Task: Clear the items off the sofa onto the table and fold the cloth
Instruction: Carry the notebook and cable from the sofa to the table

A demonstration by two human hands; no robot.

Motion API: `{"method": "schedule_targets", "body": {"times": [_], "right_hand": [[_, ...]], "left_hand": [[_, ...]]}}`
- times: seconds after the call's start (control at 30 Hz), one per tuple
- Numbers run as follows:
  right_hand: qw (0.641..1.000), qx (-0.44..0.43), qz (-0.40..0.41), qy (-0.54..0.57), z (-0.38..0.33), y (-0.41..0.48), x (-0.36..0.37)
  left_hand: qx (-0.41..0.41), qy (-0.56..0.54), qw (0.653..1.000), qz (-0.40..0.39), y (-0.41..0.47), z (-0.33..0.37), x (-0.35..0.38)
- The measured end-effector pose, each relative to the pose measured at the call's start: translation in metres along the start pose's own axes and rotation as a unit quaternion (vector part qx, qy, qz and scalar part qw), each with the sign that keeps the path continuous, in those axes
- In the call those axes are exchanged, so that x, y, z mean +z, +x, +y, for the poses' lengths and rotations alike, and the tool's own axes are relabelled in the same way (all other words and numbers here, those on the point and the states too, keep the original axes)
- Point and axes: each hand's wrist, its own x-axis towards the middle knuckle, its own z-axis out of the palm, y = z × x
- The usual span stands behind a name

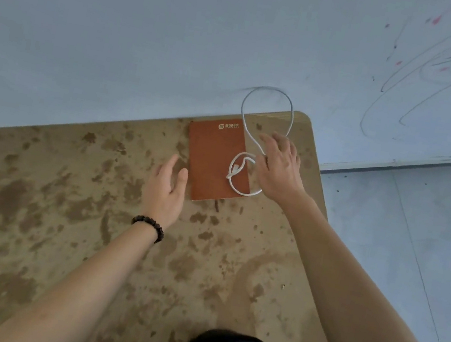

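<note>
Rust-orange rectangular notebook [210, 162], long axis up-frame, at centre: loose-fingered right hand [278, 167] overlaps the looped white cord [233, 172] lying on it; open-fingered left hand [165, 190] just beside, lower left.

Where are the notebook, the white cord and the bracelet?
notebook [211, 156]: head view, middle of its orange cover.
cord [229, 175]: head view, the crossing in the coil lying on the notebook.
bracelet [153, 223]: head view, beads on the left wrist.

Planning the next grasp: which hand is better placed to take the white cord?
Right. The right hand is spread directly over the white cord at the right edge of the notebook; the left hand sits off the opposite edge, apart from the cord.
</note>
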Motion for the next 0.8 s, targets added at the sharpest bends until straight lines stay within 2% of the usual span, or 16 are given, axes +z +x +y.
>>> {"method": "schedule_targets", "body": {"times": [0.23,0.3,0.37,0.5,0.63,0.8], "right_hand": [[0.983,-0.044,0.136,0.115,-0.078,-0.145,-0.035],[0.974,-0.05,0.156,0.154,-0.089,-0.205,-0.025],[0.97,-0.038,0.162,0.179,-0.093,-0.264,-0.005],[0.977,0.002,0.11,0.182,-0.082,-0.352,0.033],[0.978,-0.006,0.07,0.195,-0.082,-0.38,0.036],[0.978,-0.091,0.006,0.185,-0.099,-0.368,0.03]], "left_hand": [[0.07,-0.103,0.99,0.058,-0.123,-0.007,-0.128],[0.068,-0.119,0.988,0.075,-0.169,-0.026,-0.152],[0.032,-0.148,0.984,0.089,-0.216,-0.049,-0.165],[-0.093,-0.242,0.959,0.117,-0.302,-0.096,-0.167],[-0.188,-0.276,0.912,0.239,-0.361,-0.119,-0.169],[-0.229,-0.286,0.858,0.36,-0.415,-0.12,-0.168]]}}
